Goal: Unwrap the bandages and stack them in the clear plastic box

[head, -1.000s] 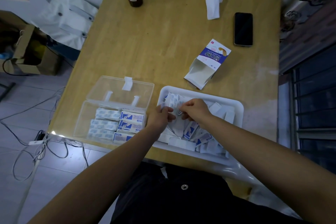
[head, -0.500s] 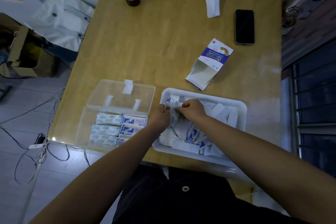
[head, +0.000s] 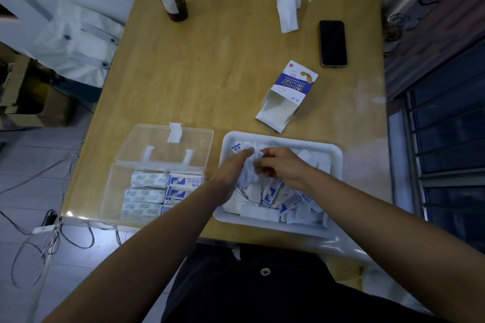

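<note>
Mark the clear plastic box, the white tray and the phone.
clear plastic box [head: 115,191]: head view, bare left wall
white tray [head: 288,139]: head view, far rim
phone [head: 332,43]: head view, middle of screen

Pretty dim, bluish cast overall; wide-angle lens bends the edges, and the left hand [head: 232,169] and right hand [head: 282,165] look motion-blurred.

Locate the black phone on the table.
Head view: the phone lies flat at the far right of the table, just right of the crumpled tissue and beyond the opened bandage carton.
</note>
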Available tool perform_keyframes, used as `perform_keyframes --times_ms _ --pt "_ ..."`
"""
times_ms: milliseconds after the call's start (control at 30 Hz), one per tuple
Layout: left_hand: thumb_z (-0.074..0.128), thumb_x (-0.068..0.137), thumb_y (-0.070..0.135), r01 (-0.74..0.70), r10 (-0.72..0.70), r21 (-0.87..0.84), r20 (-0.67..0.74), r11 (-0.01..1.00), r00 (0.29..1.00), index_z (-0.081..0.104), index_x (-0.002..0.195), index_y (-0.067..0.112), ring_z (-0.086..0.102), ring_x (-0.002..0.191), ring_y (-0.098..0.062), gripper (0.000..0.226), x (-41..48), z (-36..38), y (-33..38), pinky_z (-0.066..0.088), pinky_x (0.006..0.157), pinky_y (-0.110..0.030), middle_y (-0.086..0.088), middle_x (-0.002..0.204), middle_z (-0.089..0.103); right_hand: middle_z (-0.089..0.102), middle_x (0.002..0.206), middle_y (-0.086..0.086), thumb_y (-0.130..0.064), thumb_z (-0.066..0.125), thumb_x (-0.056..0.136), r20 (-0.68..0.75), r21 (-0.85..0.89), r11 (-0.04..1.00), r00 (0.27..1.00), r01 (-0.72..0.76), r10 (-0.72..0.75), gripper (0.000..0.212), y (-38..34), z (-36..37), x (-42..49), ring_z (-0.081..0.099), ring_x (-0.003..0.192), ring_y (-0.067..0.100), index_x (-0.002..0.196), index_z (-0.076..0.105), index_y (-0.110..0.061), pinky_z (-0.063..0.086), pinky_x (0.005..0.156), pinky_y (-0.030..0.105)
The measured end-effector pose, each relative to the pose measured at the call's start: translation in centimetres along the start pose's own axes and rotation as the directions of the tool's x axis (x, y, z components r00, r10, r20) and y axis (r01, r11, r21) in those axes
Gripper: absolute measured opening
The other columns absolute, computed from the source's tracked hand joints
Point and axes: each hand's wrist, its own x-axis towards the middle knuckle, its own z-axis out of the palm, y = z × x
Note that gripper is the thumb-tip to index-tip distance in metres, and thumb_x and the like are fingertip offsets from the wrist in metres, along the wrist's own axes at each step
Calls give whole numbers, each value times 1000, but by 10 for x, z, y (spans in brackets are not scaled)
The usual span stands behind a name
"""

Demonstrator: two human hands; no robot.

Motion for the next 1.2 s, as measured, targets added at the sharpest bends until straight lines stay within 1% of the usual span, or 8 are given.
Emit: perform_keyframes --times_ms 133,200,367,500,567,767,1067,1200 --pt "47 99 33 189 -191 74 19 979 981 59 84 14 54 59 -9 27 -8 7 -5 42 44 -13 -7 79 56 67 82 14 11 57 85 33 -73 996 998 58 -56 20 8 3 -4 62 69 17 95 67 -4 53 63 22" --pt "45 100 39 158 -157 208 -21 965 987 61 83 11 56 54 -9 36 -13 5 -11 36 39 -14 -8 77 62 68 79 9 9 60 84 34 -185 981 998 59 -54 23 9 2 -7 59 64 13 94 69 -10 47 56 18" --pt "40 99 19 82 -50 156 -202 984 978 59 107 1 45 43 -13 28 -19 -6 -21 34 50 -25 -6 63 44 68 85 13 -9 58 88 -139 -265 964 990 -22 -16 9 7 11 8 61 68 19 94 65 -8 50 63 30" --pt "34 100 13 45 45 316 -272 948 961 39 139 10 55 82 -28 40 -22 -13 -21 42 50 -26 -23 116 54 73 80 16 -31 62 89 -199 -393 914 980 -101 22 34 6 28 31 69 72 28 83 73 1 56 70 34" --pt "33 98 13 46 56 350 -275 936 960 30 145 19 49 74 -24 48 -20 -15 -20 40 48 -27 -27 128 51 72 73 11 -43 65 85 -259 -452 883 966 -126 5 41 5 34 40 68 70 26 80 72 -3 55 68 33" --pt "38 92 11 48 41 340 -251 939 967 41 134 13 41 60 -20 42 -13 -17 -20 35 47 -25 -6 78 46 52 54 0 -31 71 82 -304 -586 800 950 -127 -71 35 1 35 46 50 54 15 56 54 -14 38 58 26" --pt "73 79 29 -229 328 439 -164 869 930 70 95 11 67 80 -20 24 -12 -13 -18 54 72 -37 -8 87 72 69 80 16 -13 65 84 -111 -119 991 993 -60 47 9 -8 28 29 61 69 21 84 64 -4 51 64 29" --pt "67 86 17 -174 277 375 -241 910 930 63 75 11 48 52 -12 14 -11 -13 -14 39 50 -24 -1 59 52 68 82 11 -16 69 86 -70 -73 997 998 -11 6 18 -5 23 22 59 69 14 95 70 0 47 61 22"
